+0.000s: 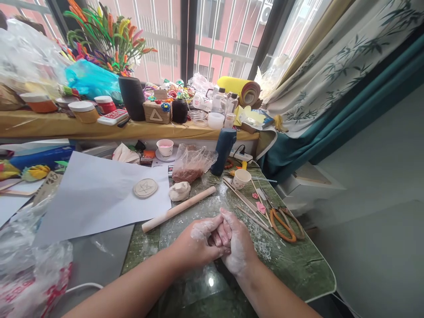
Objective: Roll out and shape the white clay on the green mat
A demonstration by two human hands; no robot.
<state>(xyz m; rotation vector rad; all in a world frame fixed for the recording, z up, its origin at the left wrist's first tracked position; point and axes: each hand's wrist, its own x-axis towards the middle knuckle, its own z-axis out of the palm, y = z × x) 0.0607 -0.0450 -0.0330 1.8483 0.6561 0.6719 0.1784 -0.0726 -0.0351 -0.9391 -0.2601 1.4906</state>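
- Forearms (145, 282) reach in from below; left hand (200, 240) and right hand (237, 247) are closed together, fingers curled inward. Whether anything sits between the palms: cannot tell.
- White residue coats both hands; similar specks dot the table (308, 271) around them.
- Rolling pin (179, 209) lies just beyond the left hand, slanting away, touched by neither; probably set there to free both hands yet stay reachable.
- Pale dough-like lump (179, 191) rests past the pin, ahead of the left hand.
- Star-marked disc (145, 188) lies flat farther left, on a paper sheet (99, 190), which likely keeps it off the gritty tabletop.
- Thin sticks (254, 219) and scissors (273, 219) lie to the right hand's outer side, presumably leaving the middle workable.
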